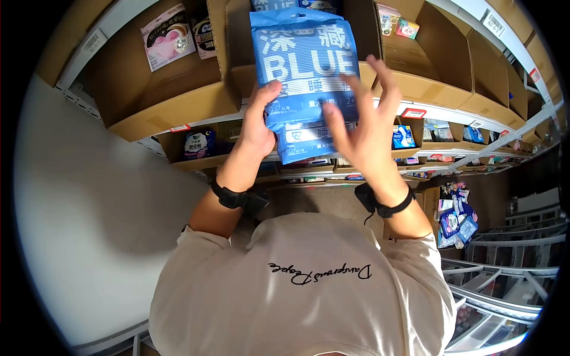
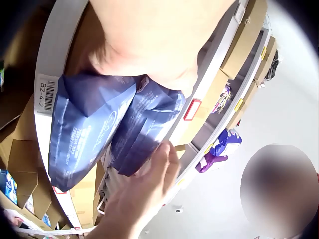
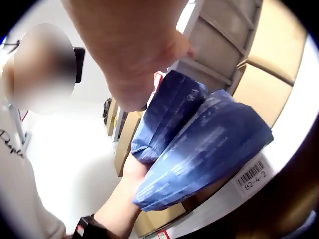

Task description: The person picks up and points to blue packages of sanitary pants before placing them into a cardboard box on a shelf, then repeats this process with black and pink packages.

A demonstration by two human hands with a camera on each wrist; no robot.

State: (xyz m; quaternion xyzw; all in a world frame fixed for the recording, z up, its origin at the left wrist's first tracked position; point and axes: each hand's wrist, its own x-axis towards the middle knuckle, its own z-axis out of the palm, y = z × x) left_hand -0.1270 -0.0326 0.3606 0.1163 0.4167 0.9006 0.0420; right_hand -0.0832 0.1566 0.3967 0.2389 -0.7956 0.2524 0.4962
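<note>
Two blue soft packages overlap in the head view, the upper one (image 1: 303, 59) covering most of the lower one (image 1: 309, 151). My left hand (image 1: 258, 130) grips their left side, thumb on the front. At their right side my right hand (image 1: 371, 124) is raised with spread, motion-blurred fingers; whether it touches them I cannot tell. The left wrist view has both packages (image 2: 87, 132) side by side beneath my left hand (image 2: 144, 45), my right hand (image 2: 144, 191) beside them. In the right wrist view, my left hand (image 3: 132, 174) is partly hidden behind the packages (image 3: 209, 144).
Cardboard shelf bins (image 1: 172, 110) line the rack ahead, and a pink-and-black pouch (image 1: 168, 38) stands in the upper left one. Lower shelves carry more packages (image 1: 199, 144). At the right, a box holds a pile of blue packs (image 1: 457, 222). A shelf label (image 2: 46, 94) reads B2-4-2.
</note>
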